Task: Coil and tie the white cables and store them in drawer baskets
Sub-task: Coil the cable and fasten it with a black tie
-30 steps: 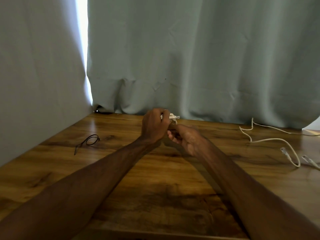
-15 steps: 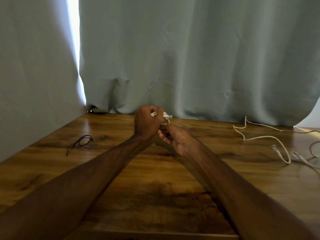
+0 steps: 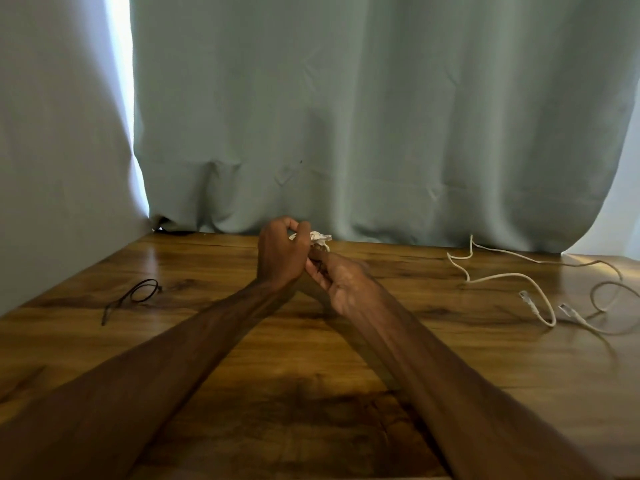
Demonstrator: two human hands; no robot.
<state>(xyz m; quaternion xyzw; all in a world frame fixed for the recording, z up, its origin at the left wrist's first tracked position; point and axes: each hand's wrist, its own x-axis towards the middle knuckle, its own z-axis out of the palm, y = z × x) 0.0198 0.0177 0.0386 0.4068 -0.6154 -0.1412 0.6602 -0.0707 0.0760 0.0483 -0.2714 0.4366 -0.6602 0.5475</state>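
My left hand (image 3: 281, 251) is closed around a small coiled white cable (image 3: 318, 237), whose plug end sticks out to the right of the fist. My right hand (image 3: 337, 280) sits just below and right of it, fingers pinched at the underside of the same bundle. Most of the coil is hidden inside my hands. Both hands hover over the far middle of the wooden table (image 3: 298, 393). A second loose white cable (image 3: 540, 292) lies uncoiled at the right, its two plugs pointing toward me.
A black looped tie (image 3: 133, 296) lies on the table at the left. A pale green curtain (image 3: 346, 116) hangs along the back edge and left side. No drawer or basket is in view.
The view has shifted slightly, so more of the loose cable at the right shows. My hands stay together on the coiled cable, with small finger movements only.
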